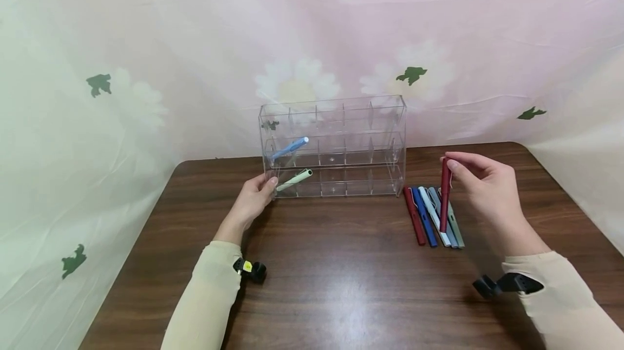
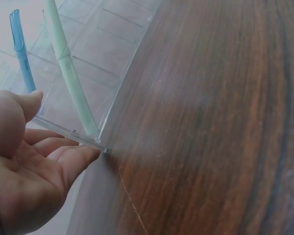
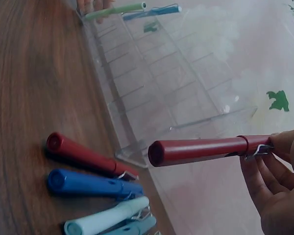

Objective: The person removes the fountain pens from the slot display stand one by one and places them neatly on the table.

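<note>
My right hand (image 1: 489, 187) pinches a dark red pen (image 3: 201, 151) by its clip end, holding it upright above a row of pens. My left hand (image 1: 251, 201) grips the left end of a clear tiered pen holder (image 1: 333, 188), thumb on one side and fingers on the other in the left wrist view. A light green pen (image 1: 294, 180) leans in the holder's front tier at the left. Behind it a blue pen (image 1: 291, 147) leans in the middle tier, also at the left.
Right of the holder, several pens lie side by side on the brown table (image 1: 312, 285): a red pen (image 1: 414, 217), a dark blue pen (image 1: 424, 217), a pale blue pen (image 1: 431, 212) and others partly covered. A patterned cloth (image 1: 219, 68) hangs behind the table.
</note>
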The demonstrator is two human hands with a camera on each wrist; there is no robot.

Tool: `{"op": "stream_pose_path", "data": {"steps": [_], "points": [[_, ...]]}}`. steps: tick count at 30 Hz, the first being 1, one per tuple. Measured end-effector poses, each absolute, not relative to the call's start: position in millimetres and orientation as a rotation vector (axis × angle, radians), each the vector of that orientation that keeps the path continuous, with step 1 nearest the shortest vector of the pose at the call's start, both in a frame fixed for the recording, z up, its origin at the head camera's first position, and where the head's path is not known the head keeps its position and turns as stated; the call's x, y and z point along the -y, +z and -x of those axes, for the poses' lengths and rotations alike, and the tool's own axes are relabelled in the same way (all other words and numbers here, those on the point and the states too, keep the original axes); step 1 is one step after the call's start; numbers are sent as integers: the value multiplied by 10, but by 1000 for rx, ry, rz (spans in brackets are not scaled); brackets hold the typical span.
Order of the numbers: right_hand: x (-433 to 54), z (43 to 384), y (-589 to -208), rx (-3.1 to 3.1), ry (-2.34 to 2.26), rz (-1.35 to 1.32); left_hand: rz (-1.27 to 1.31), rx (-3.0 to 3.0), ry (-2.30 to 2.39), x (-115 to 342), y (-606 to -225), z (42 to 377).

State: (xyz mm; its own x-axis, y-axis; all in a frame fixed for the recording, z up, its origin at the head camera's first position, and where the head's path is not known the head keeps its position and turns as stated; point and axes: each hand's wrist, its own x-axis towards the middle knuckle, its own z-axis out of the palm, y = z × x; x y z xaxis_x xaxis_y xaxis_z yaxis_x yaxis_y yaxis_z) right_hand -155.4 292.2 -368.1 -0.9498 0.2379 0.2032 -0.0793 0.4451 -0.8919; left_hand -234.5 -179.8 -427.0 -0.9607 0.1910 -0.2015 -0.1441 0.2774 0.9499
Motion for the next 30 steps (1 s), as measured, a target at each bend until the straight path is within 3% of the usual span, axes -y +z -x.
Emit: {"op": "stream_pose_path", "data": {"steps": [30], "points": [[-3307,1494,-3984,2546,1399,217,-31,-2321,1719,1789,-4276,2352]]}}
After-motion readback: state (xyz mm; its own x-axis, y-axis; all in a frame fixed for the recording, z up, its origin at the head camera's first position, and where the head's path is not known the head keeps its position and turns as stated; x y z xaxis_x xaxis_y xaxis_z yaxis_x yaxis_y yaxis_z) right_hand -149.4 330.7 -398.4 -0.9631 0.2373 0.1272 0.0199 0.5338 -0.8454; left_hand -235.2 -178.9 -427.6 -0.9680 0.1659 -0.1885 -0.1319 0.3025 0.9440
